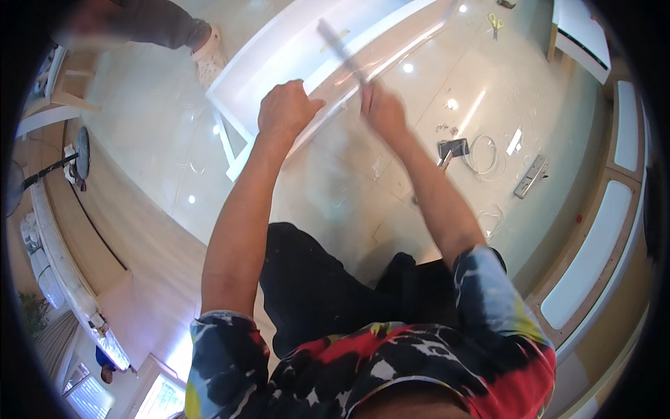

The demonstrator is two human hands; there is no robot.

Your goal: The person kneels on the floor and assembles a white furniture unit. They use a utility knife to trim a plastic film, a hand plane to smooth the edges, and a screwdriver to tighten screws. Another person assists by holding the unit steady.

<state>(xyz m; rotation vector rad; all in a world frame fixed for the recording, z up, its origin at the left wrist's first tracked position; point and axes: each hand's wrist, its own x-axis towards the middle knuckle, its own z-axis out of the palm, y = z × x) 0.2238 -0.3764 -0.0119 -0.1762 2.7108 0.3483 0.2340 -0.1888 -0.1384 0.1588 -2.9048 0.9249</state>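
Note:
A long white frame-like furniture piece point(241, 77) lies on the floor ahead, with a glossy edge strip point(391, 70) along its near side. My left hand point(286, 110) is closed over the near edge of this piece, thumb pointing right; its fingertips are hidden. To the right, my right hand point(384, 112) grips a long, thin grey tool point(340, 50) that slants up and left over the white piece. Motion smears the tool, so its exact kind does not show.
Another person's leg and shoe point(208, 59) are beside the white piece's far left end. Yellow-handled scissors point(495, 24), a dark flat device point(453, 148), a coiled white cable point(481, 155) and a power strip point(531, 177) lie right. Panels with white insets point(586, 255) line the right side.

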